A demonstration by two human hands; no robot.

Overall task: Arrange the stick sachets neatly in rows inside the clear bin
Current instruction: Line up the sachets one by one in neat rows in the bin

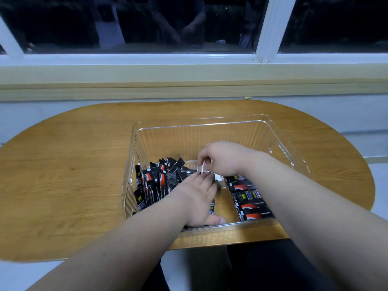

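Observation:
A clear bin point(210, 124) stands on a wooden table point(63, 175). Inside, a pile of black and red stick sachets point(156, 181) stands on edge against the left wall. A flat row of several sachets point(249, 200) lies along the right side near the front. My left hand point(197, 200) reaches into the bin with straight fingers pressing against the upright pile, thumb near the front wall. My right hand point(218, 158) hovers over the middle, its fingers curled and pinching the end of a sachet point(206, 172), mostly hidden by both hands.
The back half of the bin is bare. A window sill point(189, 80) and dark window run beyond the table's far edge. The table's front edge lies just below the bin, with my dark-clothed legs point(262, 267) under it.

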